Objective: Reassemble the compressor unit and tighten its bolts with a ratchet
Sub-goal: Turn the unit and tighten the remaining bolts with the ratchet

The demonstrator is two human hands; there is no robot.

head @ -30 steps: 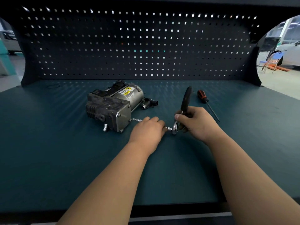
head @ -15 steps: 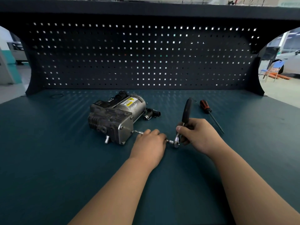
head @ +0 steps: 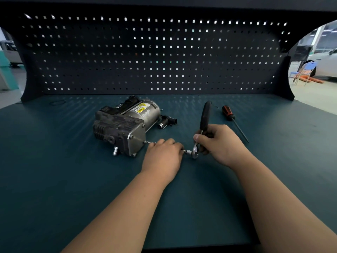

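The left hand (head: 162, 156) curls round the thin bar (head: 187, 152). The right hand (head: 221, 143) grips the ratchet (head: 204, 115), whose black handle points up and away. The bar lies flat and runs left to a bolt on the compressor (head: 125, 126), just past the left hand. I think the next turn needs that line kept straight. Further back on the table (head: 54, 179) lie 1 small black part (head: 166, 122) and 1 screwdriver (head: 230, 115), not in the way.
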